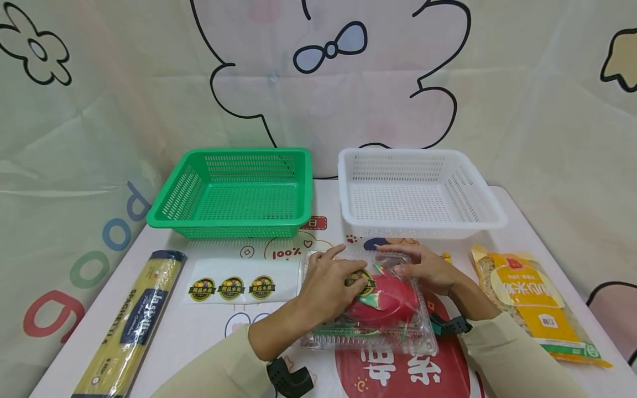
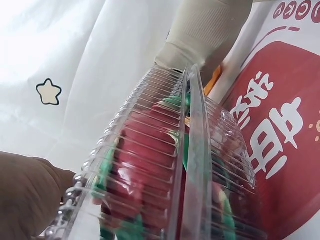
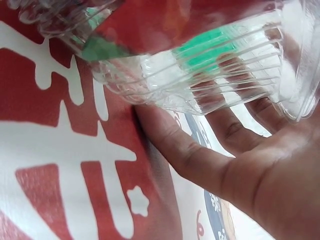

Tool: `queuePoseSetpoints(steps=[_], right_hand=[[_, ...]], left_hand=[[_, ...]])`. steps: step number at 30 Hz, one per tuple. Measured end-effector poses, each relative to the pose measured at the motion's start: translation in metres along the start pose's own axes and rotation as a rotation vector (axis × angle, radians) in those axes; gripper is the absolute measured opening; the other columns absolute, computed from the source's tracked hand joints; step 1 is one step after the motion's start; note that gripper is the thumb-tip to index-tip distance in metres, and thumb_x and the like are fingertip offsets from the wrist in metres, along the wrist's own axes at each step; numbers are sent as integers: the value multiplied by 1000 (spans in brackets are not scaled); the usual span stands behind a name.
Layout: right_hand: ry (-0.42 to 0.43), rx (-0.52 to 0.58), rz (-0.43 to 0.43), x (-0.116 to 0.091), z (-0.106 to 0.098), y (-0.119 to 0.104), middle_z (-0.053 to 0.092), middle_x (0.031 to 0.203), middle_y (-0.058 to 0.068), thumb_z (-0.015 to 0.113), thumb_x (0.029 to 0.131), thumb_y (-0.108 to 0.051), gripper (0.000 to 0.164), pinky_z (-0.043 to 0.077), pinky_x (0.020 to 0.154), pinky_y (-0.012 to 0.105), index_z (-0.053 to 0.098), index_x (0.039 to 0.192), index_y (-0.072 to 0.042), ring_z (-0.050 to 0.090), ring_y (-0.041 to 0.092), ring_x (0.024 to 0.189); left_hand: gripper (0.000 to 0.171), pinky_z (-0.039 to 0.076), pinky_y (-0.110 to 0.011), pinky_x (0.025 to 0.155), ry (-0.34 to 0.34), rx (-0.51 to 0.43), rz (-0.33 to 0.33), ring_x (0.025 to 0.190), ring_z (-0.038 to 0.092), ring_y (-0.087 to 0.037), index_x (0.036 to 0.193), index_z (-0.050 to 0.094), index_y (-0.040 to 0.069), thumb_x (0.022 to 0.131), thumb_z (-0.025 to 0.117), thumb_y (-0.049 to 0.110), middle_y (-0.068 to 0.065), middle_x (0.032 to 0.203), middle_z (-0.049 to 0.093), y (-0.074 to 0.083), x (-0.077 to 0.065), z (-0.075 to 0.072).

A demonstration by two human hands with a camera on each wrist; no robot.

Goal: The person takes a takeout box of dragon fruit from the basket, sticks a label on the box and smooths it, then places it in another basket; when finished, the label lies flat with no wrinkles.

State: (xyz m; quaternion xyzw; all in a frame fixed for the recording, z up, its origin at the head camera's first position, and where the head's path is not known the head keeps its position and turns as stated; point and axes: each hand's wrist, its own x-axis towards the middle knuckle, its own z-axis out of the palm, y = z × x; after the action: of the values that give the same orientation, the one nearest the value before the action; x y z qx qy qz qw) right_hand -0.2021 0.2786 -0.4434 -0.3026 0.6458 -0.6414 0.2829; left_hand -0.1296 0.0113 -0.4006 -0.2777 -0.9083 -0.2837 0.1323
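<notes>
A clear plastic box with ridged sides (image 1: 325, 344) sits in the middle of the white table (image 1: 325, 202), in front of both baskets. Inside is a red fruit with green tips (image 1: 388, 309). The lid looks down, but I can't tell if it is snapped tight. A round black and gold sticker (image 1: 366, 281) shows on top of the lid.

The left hand (image 1: 325, 284) has its fingers spread over the lid, right by the sticker, and seems to press there. The right hand (image 1: 432, 271) holds the far right corner, with its thumb and fingers bent around the plastic. The two hands are apart, with the box between them.

To the left lies a white paper strip (image 1: 244, 268) with three more round stickers on it. So my guess is that the fruit is packed and one sticker is on, or nearly on. It may need a bit more pressing to be flat. The box is in neither basket.

Farther out, a long yellow spaghetti pack (image 1: 141, 320) lies on the left, and a yellow see-through bag of grain (image 1: 539, 309) lies on the right. At the back are a green plastic basket (image 1: 234, 224) and a white plastic basket (image 1: 423, 225).
</notes>
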Motion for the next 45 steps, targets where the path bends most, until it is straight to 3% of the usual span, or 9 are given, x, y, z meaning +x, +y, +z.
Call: queuePoseSetpoints(steps=[10,17,20,29,36,45], right_hand=[[24,-23,-1,-2,-4,-4,25,142,28,58,92,-6,53,48,83,55,44,144,-6,46,36,122],[33,-49,-3,-4,1,0,31,141,22,60,91,-6,54,49,82,54,46,143,-7,43,38,123],[37,-36,-6,-4,1,3,31,140,22,60,91,-6,54,49,82,55,44,142,-3,42,39,123],[56,-48,12,-5,3,3,28,141,21,60,90,-9,54,49,83,55,45,142,-3,36,41,124],[64,-44,9,-6,6,6,34,138,23,58,91,-8,53,49,82,54,44,141,0,44,36,121],[123,-2,48,-7,10,7,30,143,19,54,93,-10,50,47,86,55,46,141,-1,40,34,125]], left_hand=[[19,35,-55,94,-48,47,41,128,42,-33,103,78,26,91,66,34,-7,130,59,-1,5,-1],[28,29,-60,96,-209,90,85,135,31,-32,119,70,37,96,56,43,-3,145,45,-4,0,-6],[28,26,-63,97,-239,102,73,136,29,-34,121,69,39,96,55,44,-4,147,43,-8,-2,-11],[24,23,-68,96,-171,52,-29,136,28,-32,114,73,36,93,61,41,-5,144,46,-27,-15,-15],[21,22,-68,95,-88,-101,-77,134,29,-34,109,76,29,90,66,34,-6,144,45,-35,-25,-11],[21,24,-62,94,-44,-220,-85,133,30,-30,108,77,24,89,67,30,-5,144,45,-43,-29,-2]])
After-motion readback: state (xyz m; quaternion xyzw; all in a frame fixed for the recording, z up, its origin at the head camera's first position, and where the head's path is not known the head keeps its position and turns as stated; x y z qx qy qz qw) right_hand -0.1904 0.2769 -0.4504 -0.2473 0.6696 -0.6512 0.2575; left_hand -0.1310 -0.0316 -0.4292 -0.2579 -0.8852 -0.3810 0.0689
